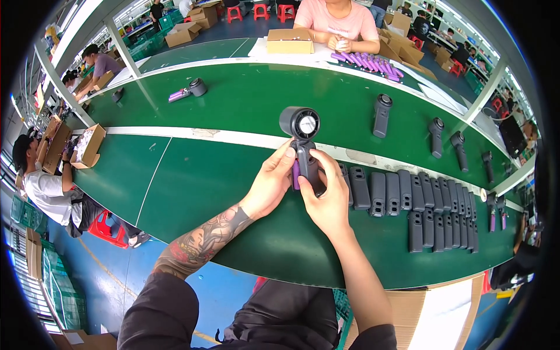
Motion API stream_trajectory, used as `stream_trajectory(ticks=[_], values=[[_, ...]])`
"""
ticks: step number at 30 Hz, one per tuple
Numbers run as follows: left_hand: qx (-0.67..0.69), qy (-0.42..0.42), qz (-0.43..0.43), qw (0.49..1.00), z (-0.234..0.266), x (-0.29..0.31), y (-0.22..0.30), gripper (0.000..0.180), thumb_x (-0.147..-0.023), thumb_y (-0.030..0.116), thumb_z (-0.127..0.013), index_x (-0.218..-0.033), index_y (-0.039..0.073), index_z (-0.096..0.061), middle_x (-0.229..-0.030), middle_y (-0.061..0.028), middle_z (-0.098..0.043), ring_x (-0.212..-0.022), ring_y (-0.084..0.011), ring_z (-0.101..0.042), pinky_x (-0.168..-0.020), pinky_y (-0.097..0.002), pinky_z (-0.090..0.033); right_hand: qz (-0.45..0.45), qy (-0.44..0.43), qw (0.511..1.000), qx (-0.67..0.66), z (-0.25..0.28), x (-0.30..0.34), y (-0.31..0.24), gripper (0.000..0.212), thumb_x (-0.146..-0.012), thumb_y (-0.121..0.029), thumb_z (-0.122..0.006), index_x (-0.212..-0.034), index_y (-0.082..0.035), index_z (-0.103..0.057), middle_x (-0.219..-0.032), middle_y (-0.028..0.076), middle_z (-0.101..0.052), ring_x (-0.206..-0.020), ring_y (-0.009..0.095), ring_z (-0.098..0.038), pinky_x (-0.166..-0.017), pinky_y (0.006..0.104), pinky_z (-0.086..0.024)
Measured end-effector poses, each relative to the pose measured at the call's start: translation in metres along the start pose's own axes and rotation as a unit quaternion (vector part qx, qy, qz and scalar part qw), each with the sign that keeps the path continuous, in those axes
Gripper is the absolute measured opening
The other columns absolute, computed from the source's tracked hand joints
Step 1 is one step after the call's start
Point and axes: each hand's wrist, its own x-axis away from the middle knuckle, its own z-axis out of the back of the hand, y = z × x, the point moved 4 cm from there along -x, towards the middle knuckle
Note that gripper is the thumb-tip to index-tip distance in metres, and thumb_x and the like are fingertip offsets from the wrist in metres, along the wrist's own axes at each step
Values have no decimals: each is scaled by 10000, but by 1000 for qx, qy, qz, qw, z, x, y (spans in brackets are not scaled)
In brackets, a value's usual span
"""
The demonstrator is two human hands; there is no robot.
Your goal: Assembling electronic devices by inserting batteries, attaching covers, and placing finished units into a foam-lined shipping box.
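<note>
Squeezing unevenly could pinch the purple cylinder point(296, 175) at left, with left hand point(270, 182) and right hand point(330, 189) gripping the fan point(304, 143).

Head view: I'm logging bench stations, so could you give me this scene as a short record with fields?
Held item: dark grey handheld fan, round head up, purple part showing along its handle
Left grip: on the fan's left side
Right grip: thumb and fingers on the handle
Near bench: green; dark grey shells in two rows, right of the hands
Green surface beyond: more dark fans at right
Across: person in pink top, purple cylinders, cardboard box
</note>
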Motion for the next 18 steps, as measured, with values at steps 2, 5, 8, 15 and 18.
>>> stream_trajectory(ticks=[2,5,8,15,18], values=[[-16,-2,-3,1000,-2,2,-3,446,-1092,298,-421,-1472,63,-406,-1377,-114,-550,-1208,-200,-568,-1031,-384,-483,28,7,999,27,0,1,-1,611,-807,70,-653,-1387,-76,-525,-1298,168,-598,-1081,310,-637,-880,381,-555],[-4,9,7,1000,-5,4,-5,453,-1089,264,-435,-1490,59,-392,-1384,-111,-548,-1237,-201,-551,-1053,-385,-467,56,9,995,84,0,4,-1,636,-802,57,-673,-1404,-80,-520,-1311,169,-589,-1107,316,-635,-895,384,-557],[-27,0,5,1000,-4,4,-4,454,-1082,227,-452,-1496,52,-389,-1396,-108,-543,-1247,-194,-543,-1056,-369,-460,72,9,990,119,0,4,-2,660,-803,37,-686,-1426,-82,-504,-1320,168,-588,-1109,318,-640,-899,385,-558],[-129,-81,-1,988,-6,0,13,455,-1048,107,-508,-1479,21,-390,-1392,-125,-544,-1197,-183,-569,-1019,-315,-467,-138,-4,981,-136,-5,3,-4,723,-811,53,-667,-1486,-75,-443,-1388,168,-564,-1173,296,-622,-971,364,-513],[-163,-84,-16,983,-8,0,14,461,-1034,87,-527,-1465,13,-383,-1348,-138,-562,-1151,-191,-592,-994,-316,-480,-184,-12,960,-211,-7,3,4,736,-812,70,-650,-1497,-87,-432,-1383,171,-572,-1155,292,-628,-961,363,-510]])
